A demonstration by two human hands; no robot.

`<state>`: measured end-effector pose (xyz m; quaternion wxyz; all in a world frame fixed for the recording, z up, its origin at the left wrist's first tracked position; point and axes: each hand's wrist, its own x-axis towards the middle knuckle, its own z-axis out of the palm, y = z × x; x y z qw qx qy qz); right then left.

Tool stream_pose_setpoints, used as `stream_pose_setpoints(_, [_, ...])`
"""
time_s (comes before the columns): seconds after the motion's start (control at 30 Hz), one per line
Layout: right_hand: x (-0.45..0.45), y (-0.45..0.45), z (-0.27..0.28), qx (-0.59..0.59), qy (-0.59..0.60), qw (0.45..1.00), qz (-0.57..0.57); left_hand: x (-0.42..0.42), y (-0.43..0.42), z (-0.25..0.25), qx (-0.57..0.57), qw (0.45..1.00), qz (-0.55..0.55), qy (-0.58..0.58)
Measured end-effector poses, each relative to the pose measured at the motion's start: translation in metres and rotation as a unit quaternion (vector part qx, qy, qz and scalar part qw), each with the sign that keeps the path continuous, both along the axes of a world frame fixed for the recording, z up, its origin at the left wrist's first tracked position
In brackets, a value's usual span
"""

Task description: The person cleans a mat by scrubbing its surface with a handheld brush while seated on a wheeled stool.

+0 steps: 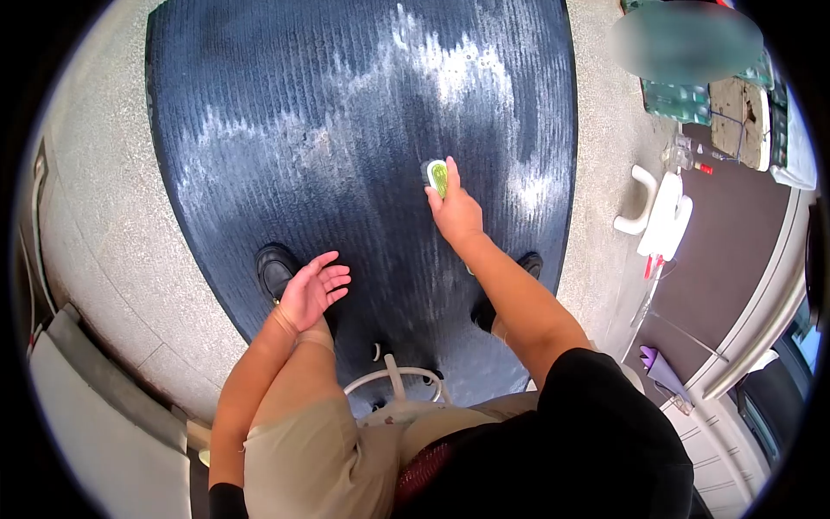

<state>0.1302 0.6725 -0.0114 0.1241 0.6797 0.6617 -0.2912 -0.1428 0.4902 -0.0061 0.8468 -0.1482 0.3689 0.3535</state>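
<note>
My right hand (459,214) grips a green and white scrub brush (439,178), held against a dark ribbed floor mat (363,216). The brush's underside is hidden. White foam (462,69) lies in streaks over the far part of the mat and down its right side. My left hand (313,291) is held palm up beside my left knee, fingers spread and loosely curled, with nothing in it. Below it, a black shoe (275,270) rests on the mat.
Under me is a stool with a pale ring base (393,376). To the right stand stacked green bottle packs (676,100), a white handled object (667,212) and a purple wrapped item (666,376). A grey and white padded piece (104,415) is at lower left. Speckled flooring (99,190) borders the mat.
</note>
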Motion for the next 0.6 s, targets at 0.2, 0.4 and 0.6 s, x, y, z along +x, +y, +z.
stream_pose_setpoints(0.2, [-0.017,0.069,-0.006,0.025,-0.048,0.999,-0.003,0.001,-0.001,0.001,-0.007,1.000,0.004,0.002])
stream_pose_setpoints(0.4, [-0.022,0.095,-0.003,0.080,-0.001,0.996,-0.026,0.002,0.001,0.000,-0.006,1.000,-0.007,0.013])
stream_pose_setpoints(0.6, [0.039,-0.002,0.002,-0.021,-0.050,0.999,-0.003,0.000,0.000,0.001,-0.013,1.000,-0.004,-0.006])
